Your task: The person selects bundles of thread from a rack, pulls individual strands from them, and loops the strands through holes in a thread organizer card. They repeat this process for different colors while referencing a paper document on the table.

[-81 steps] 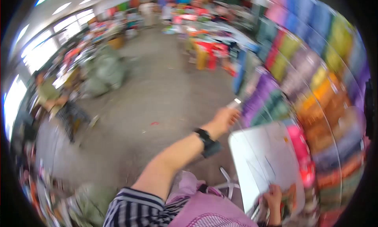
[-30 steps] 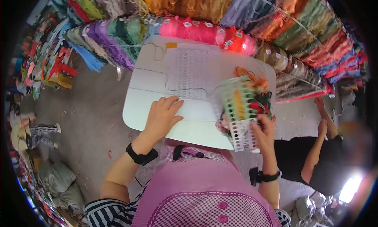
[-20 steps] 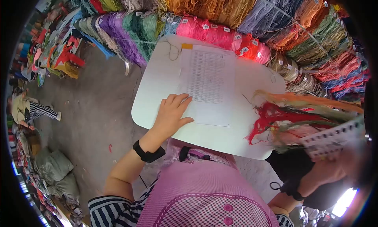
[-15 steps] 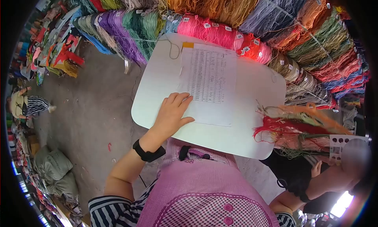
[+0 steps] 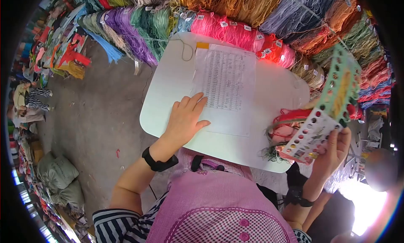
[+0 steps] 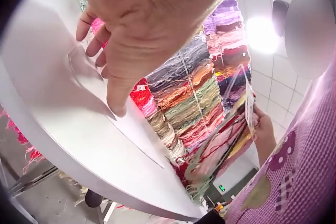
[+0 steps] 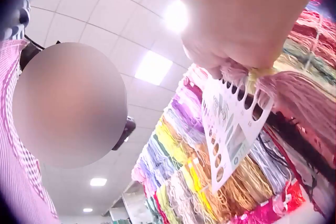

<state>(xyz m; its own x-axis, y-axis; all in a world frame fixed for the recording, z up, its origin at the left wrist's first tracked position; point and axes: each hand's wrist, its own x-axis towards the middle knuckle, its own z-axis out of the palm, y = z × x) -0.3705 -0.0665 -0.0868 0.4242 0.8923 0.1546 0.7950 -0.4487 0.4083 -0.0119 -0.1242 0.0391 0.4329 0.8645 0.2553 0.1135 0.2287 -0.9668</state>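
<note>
My left hand (image 5: pixel 183 123) rests on a printed sheet (image 5: pixel 227 121) on the white table (image 5: pixel 273 89), fingers straight and thumb spread. In the left wrist view the fingertips touch the paper beside a loose thread (image 6: pixel 73 71). My right hand (image 5: pixel 335 150) grips a white thread card (image 5: pixel 309 133) with punched holes along its edges, held tilted over the table's right edge. Red, pink and dark green threads (image 5: pixel 286 124) hang from it. A pale green holed card (image 5: pixel 336 85) holding yellow thread extends above. The right wrist view shows the white card (image 7: pixel 228 121) beneath my hand, with pink thread (image 7: pixel 304 98) alongside.
Racks of hanging thread skeins (image 5: pixel 223 30) in many colours stand close behind the table. A loose thread loop (image 5: pixel 183 49) lies at its far left corner. Grey sacks (image 5: pixel 59 175) sit on the floor at left. Another person (image 5: pixel 332 213) is close by at lower right.
My view has swung from the room back to the table. The left hand came down onto the sheet and stayed. The right hand swung the cards out right, then back, turning them upright.
</note>
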